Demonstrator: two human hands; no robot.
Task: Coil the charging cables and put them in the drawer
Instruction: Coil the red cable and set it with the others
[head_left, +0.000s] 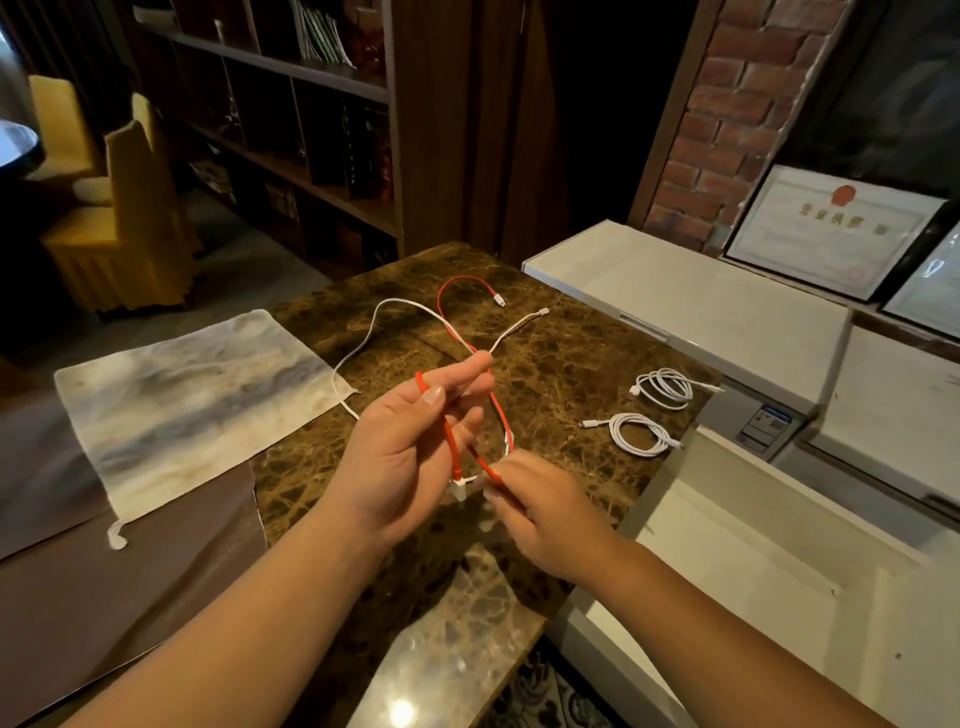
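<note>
A red charging cable loops around my left hand, which is raised above the marble counter with the thumb pressing the cable against the fingers. My right hand pinches the same red cable close to its white plug. The far end of the red cable trails back over the counter. A loose white cable lies uncoiled beneath it. Two coiled white cables rest at the counter's right edge. No drawer is visible.
The brown marble counter carries a pale drawstring cloth bag on the left. White chest-like cabinets stand to the right, with framed certificates against a brick wall. Shelves and yellow chairs lie behind.
</note>
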